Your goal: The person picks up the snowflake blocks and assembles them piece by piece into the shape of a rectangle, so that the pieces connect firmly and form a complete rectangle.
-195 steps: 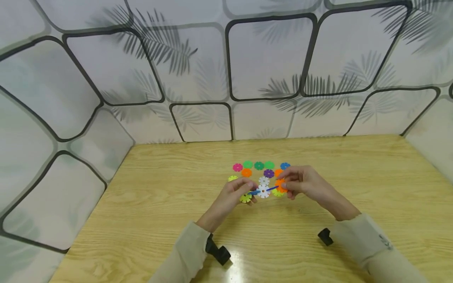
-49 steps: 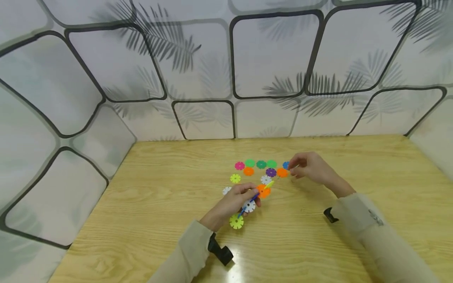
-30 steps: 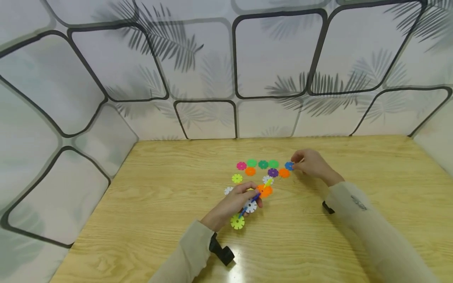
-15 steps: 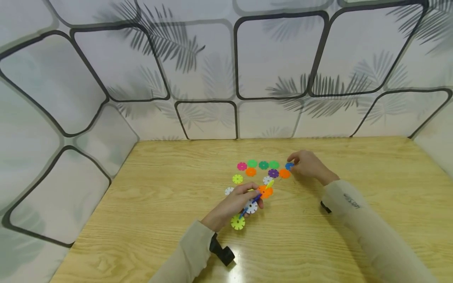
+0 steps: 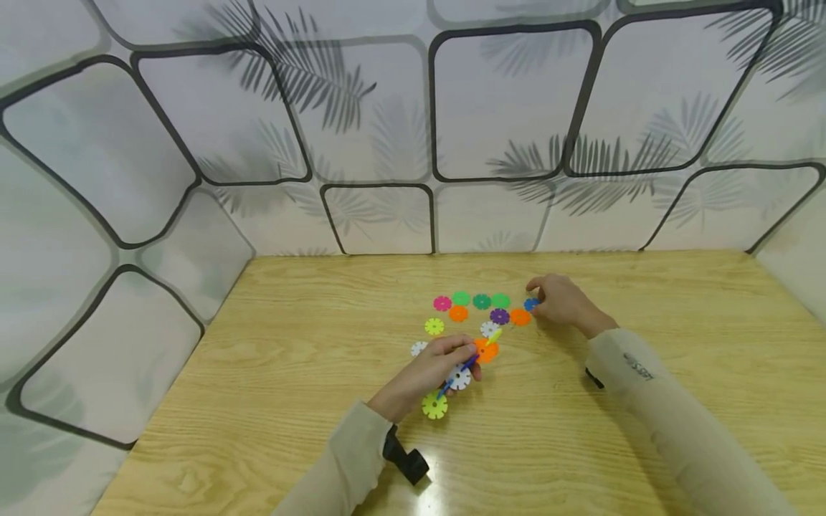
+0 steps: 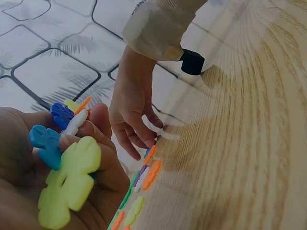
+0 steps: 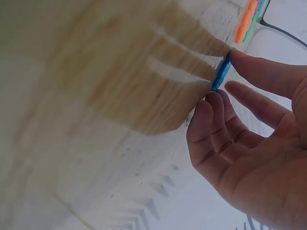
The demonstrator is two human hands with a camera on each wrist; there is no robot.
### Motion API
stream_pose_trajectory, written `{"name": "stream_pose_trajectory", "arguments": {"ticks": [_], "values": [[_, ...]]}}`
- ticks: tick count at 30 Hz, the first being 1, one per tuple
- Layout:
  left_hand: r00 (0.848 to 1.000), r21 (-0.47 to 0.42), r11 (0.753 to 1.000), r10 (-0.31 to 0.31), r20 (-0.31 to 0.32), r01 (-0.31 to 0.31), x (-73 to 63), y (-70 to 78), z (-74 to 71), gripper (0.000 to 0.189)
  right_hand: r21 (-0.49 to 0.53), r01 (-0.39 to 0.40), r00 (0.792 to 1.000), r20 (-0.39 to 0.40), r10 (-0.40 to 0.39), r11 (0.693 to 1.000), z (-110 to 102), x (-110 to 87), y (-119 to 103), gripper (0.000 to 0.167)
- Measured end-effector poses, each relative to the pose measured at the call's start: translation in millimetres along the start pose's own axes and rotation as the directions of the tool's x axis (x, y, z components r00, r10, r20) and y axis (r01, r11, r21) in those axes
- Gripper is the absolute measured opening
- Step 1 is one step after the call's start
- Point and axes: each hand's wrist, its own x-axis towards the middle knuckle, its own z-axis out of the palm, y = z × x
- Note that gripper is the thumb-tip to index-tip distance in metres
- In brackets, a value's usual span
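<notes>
My left hand grips a chain of slotted plastic snowflake discs. Its near end is a yellow disc, followed by a light blue disc, a white disc and a dark blue disc. An orange disc and another yellow disc stick out past my fingers. At the right end of the loose discs, my right hand pinches a blue snowflake disc by its edges, thumb at one side and fingertips at the other. That disc lies at the tabletop.
Loose discs lie flat beyond my left hand: pink, several green ones, purple, orange, yellow and white. The wooden table meets a patterned wall at the back.
An orange and a yellow disc now form the chain's far end, which my left hand has turned diagonally. My right hand has moved off the chain, back and right, onto the blue disc.
</notes>
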Motion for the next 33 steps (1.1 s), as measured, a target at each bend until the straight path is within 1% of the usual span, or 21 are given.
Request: {"name": "stream_pose_trajectory", "arguments": {"ticks": [2,6,8,11,15,19,25,33], "values": [[1.000,0.008,1.000,0.007,0.005,-0.007,0.1,-0.4,-0.5,0.030,-0.003,-0.003,1.000,0.002,0.003,1.000,0.1,0.0,-0.3,0.031],[1.000,0.016,1.000,0.009,0.009,-0.009,0.0,-0.4,-1.1,0.031,0.032,-0.027,1.000,-0.012,0.027,0.999,-0.5,-0.8,0.5,0.019],[1.000,0.015,1.000,0.005,0.010,-0.005,-0.1,-0.2,-1.5,0.031,0.066,-0.039,0.999,-0.029,0.041,0.997,-0.8,-1.6,1.3,0.018],[1.000,0.014,1.000,-0.002,0.010,0.002,-0.4,0.3,-1.9,0.031,0.148,-0.050,0.997,-0.044,0.057,0.988,-0.6,-3.4,3.3,0.018],[1.000,0.010,1.000,-0.012,0.009,0.012,-0.1,0.2,-2.2,0.032,0.298,-0.047,0.998,-0.027,0.058,0.953,-1.5,-7.9,3.7,0.011],[1.000,0.011,1.000,-0.004,0.005,0.004,1.0,-1.0,-2.3,0.032,0.402,-0.037,0.999,-0.004,0.042,0.915,-4.9,-13.4,-3.6,0.017],[1.000,0.035,0.999,-0.021,0.004,0.021,2.0,-2.0,-2.7,0.033,0.500,-0.034,0.999,0.024,0.025,0.865,-9.5,-21.9,-16.2,0.020],[0.999,0.043,0.998,-0.048,-0.014,0.048,2.6,-3.1,-2.4,0.032,0.577,-0.026,0.999,0.048,-0.002,0.816,-8.3,-30.9,-27.0,0.019]]}}
